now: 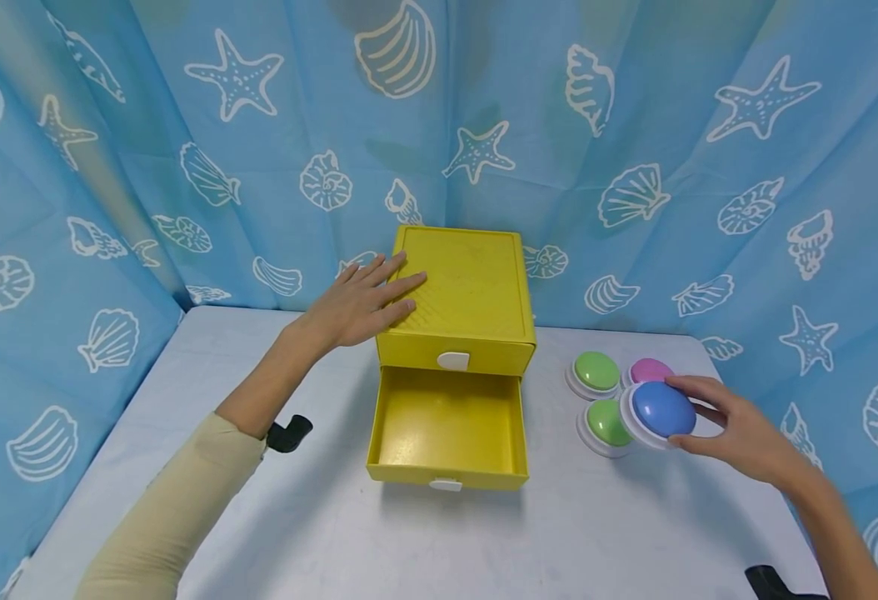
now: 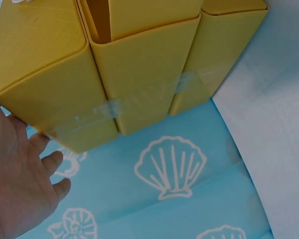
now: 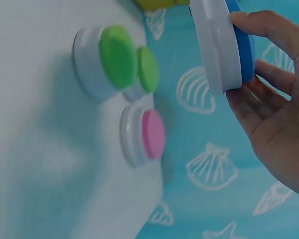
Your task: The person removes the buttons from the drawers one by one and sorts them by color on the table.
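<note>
Sleeve foremost, our right hand pinches a blue button facing us; our left hand spreads at the cabinet, open drawer bare.

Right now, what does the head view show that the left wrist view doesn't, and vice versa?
Head only: the right hand holding a blue-topped disc, two green-topped discs, a pink-topped disc, and the drawer floor.

Left wrist only: a clear strip, apparently tape, across the side of the yellow drawer unit.

Both: that unit, the left hand touching it, the shell-print curtain and the white table.
</note>
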Demonstrator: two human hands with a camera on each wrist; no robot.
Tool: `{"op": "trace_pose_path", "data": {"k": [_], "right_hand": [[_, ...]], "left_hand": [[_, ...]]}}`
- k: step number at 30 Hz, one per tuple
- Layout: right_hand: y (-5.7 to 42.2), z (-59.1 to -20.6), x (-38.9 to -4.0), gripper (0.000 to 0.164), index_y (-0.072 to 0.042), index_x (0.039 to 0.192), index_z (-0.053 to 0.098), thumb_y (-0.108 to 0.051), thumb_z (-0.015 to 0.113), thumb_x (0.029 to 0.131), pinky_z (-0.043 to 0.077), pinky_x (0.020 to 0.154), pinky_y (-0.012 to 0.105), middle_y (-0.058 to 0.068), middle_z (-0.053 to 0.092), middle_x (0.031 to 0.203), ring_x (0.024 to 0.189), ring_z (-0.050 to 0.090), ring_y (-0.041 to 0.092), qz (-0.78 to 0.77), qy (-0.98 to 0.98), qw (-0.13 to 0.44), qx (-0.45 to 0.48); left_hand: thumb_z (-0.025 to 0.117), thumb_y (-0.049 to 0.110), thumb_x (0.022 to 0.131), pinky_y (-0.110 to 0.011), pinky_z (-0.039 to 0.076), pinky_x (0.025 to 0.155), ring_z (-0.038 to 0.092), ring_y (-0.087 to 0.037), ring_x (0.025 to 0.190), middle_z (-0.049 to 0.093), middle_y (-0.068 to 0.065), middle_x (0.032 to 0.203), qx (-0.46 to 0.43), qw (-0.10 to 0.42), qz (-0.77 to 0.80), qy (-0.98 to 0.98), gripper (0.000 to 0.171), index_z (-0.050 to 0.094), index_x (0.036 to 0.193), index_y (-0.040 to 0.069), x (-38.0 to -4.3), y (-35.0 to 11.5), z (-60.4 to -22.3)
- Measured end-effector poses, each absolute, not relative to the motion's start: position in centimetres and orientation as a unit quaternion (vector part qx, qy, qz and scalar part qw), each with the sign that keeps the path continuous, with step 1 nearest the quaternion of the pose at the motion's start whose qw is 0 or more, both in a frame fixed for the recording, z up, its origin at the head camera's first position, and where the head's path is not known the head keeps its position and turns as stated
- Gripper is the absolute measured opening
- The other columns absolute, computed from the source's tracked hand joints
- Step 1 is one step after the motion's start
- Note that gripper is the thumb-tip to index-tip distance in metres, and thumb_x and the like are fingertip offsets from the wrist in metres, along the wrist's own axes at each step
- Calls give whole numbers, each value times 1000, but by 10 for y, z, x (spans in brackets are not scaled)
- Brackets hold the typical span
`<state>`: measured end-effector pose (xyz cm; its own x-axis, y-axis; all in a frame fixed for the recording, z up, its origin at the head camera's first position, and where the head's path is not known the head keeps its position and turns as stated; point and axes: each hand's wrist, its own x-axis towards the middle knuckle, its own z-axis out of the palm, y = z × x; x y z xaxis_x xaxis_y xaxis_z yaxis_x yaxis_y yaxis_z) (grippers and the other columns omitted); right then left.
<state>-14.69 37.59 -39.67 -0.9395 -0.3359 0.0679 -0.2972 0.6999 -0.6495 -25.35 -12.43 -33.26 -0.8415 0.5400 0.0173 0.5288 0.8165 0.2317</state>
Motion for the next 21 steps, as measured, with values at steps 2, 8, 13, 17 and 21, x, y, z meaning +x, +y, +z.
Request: {"op": "trace_pose_path", "data": {"k": [2, 8, 13, 17, 21], "right_hand": [[383, -402, -148, 74, -4, 137, 40, -17, 78, 75, 43, 77, 11, 16, 40, 130, 109, 39, -4, -352, 920, 31, -168], [403, -418, -152, 72, 1, 136, 38, -20, 75, 78, 45, 79, 16, 21, 40, 131, 116, 46, 27, -346, 928, 48, -132], [419, -434, -155, 77, 4, 139, 32, -23, 73, 80, 44, 83, 46, 29, 34, 134, 115, 37, 54, -347, 930, 81, -91], [431, -449, -157, 78, 4, 140, 30, -24, 72, 80, 40, 84, 50, 30, 33, 135, 116, 36, 54, -352, 928, 92, -77], [439, -461, -159, 78, 3, 140, 30, -26, 72, 81, 41, 85, 44, 28, 34, 136, 117, 37, 51, -351, 929, 95, -72]], "left_hand": [[17, 60, 94, -49, -1, 108, -2, -24, 139, 3, 2, 153, 280, 25, 112, 953, 58, 16, 147, 36, -253, -124, -333], [18, 60, 94, -49, -1, 108, -1, -24, 139, 3, 2, 154, 279, 23, 110, 954, 58, 16, 147, 36, -253, -124, -332], [18, 59, 94, -49, -1, 108, 0, -25, 139, 3, 2, 153, 282, 23, 109, 953, 58, 17, 147, 35, -254, -123, -332], [18, 59, 94, -49, 0, 108, -1, -25, 139, 2, 2, 154, 283, 22, 107, 953, 58, 17, 147, 35, -253, -124, -331], [18, 59, 94, -49, -1, 108, -2, -25, 139, 2, 2, 154, 284, 23, 107, 952, 58, 16, 147, 35, -253, -124, -331]]}}
